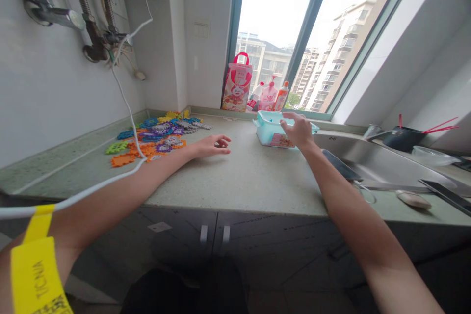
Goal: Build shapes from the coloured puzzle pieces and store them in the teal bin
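Note:
My left hand (211,146) rests on the green countertop (250,176), palm up, fingers loosely curled with nothing in them, just right of a pile of coloured foam puzzle pieces (158,137). My right hand (300,130) reaches over the near rim of a light blue plastic box (270,130) and touches it, fingers spread and bent, holding nothing. The box stands on the counter near the window sill.
A red-and-white bag (237,83) and three bottles (270,95) stand on the sill. A steel sink (371,162) lies to the right, with a dark pan and red chopsticks (405,137) behind it. A white cable (125,108) hangs from wall pipes across the counter.

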Available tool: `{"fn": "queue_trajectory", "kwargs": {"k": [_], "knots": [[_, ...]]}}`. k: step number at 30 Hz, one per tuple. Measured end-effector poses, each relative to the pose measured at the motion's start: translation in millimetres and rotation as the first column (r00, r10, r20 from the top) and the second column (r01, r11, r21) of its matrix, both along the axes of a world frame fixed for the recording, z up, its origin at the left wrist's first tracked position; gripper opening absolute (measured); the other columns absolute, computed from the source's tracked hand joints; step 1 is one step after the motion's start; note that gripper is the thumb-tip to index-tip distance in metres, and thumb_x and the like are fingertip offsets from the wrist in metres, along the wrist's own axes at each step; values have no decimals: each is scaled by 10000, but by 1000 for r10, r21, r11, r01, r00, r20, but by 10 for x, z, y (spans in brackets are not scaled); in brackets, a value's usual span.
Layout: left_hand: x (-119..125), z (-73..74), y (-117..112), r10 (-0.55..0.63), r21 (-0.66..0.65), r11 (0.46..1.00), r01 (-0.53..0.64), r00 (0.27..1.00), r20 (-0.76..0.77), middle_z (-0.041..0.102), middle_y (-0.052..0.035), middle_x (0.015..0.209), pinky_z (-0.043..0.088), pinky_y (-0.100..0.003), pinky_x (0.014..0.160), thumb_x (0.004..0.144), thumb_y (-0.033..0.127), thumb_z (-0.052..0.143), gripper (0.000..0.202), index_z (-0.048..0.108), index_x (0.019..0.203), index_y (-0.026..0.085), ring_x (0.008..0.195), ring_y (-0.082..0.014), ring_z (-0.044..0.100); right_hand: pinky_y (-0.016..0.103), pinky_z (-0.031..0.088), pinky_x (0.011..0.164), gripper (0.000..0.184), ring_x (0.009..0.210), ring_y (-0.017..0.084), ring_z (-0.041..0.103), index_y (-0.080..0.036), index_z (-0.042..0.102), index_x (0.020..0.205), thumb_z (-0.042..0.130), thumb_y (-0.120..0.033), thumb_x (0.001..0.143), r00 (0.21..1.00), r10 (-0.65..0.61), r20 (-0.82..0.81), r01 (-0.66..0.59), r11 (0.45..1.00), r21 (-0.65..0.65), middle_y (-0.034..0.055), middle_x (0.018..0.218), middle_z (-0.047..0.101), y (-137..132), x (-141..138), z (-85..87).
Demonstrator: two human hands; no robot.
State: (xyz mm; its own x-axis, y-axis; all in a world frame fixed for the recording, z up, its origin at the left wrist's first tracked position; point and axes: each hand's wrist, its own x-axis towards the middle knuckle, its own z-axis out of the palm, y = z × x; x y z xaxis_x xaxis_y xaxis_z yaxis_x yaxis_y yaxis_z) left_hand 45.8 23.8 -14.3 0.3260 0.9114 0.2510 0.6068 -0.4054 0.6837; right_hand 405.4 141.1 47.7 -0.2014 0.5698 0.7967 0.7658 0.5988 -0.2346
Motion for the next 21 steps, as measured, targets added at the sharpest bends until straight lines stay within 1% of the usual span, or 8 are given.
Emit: {"fn": "queue_trajectory", "kwargs": {"k": [2, 5, 7, 10, 13, 16, 18, 21], "knots": [[-34, -35, 49, 84, 45, 996, -79, 991, -104, 671, -170, 1382, 455, -418, 1079, 750, 711, 763, 787, 661, 1338, 198, 1273, -349, 626, 542, 509, 1087, 330, 1195, 353, 669, -232, 784, 1156, 569, -354, 937, 997, 75, 33, -76, 996, 43, 106, 1193, 789, -82, -87, 20], [-105, -66, 115, 223, 92, 974, -205, 934, -279, 586, -207, 1502, 361, -477, 1183, 775, 770, 689, 858, 642, 1401, 184, 1403, -409, 524, 518, 514, 1089, 294, 1173, 324, 674, -246, 798, 1112, 560, -310, 950, 972, 223, 78, -227, 973, 52, 90, 1154, 792, -223, -255, 25], [-154, -79, 154, 280, 99, 960, -263, 897, -342, 537, -214, 1555, 326, -493, 1213, 805, 808, 627, 905, 606, 1460, 184, 1452, -417, 475, 513, 511, 1094, 274, 1167, 313, 675, -257, 799, 1101, 572, -287, 949, 938, 330, 109, -334, 942, 19, 77, 1156, 793, -305, -379, -7], [-224, -93, 200, 377, 127, 926, -357, 841, -388, 440, -217, 1637, 264, -511, 1256, 820, 817, 598, 955, 536, 1538, 191, 1531, -416, 377, 508, 491, 1121, 254, 1181, 295, 670, -273, 791, 1106, 590, -266, 951, 869, 469, 158, -462, 883, -79, 58, 1201, 787, -377, -546, -122], [-301, -92, 224, 521, 139, 849, -511, 759, -392, 255, -221, 1734, 182, -609, 1273, 808, 818, 621, 1004, 458, 1601, 224, 1620, -451, 169, 485, 495, 1114, 240, 1181, 275, 673, -257, 789, 1106, 603, -271, 957, 792, 574, 209, -552, 819, -157, 71, 1224, 778, -383, -660, -284], [-362, -90, 239, 653, 113, 741, -662, 671, -352, 91, -195, 1785, 147, -673, 1266, 771, 802, 692, 1039, 425, 1620, 266, 1631, -504, 22, 467, 510, 1094, 230, 1162, 266, 689, -246, 796, 1104, 623, -251, 953, 729, 640, 242, -610, 768, -194, 87, 1225, 776, -343, -725, -431], [-372, -100, 253, 710, 106, 679, -726, 613, -347, 64, -183, 1792, 135, -682, 1273, 767, 787, 706, 1048, 412, 1629, 268, 1627, -518, -8, 463, 522, 1077, 225, 1142, 267, 702, -249, 801, 1099, 635, -232, 948, 714, 659, 239, -626, 752, -205, 86, 1209, 782, -303, -754, -508], [-345, -120, 279, 744, 132, 623, -771, 532, -404, 95, -154, 1794, 132, -655, 1295, 827, 779, 635, 997, 373, 1653, 284, 1645, -460, -5, 456, 545, 1043, 225, 1097, 271, 718, -242, 808, 1087, 648, -194, 935, 716, 661, 226, -629, 751, -204, 85, 1170, 795, -248, -795, -606]]}}
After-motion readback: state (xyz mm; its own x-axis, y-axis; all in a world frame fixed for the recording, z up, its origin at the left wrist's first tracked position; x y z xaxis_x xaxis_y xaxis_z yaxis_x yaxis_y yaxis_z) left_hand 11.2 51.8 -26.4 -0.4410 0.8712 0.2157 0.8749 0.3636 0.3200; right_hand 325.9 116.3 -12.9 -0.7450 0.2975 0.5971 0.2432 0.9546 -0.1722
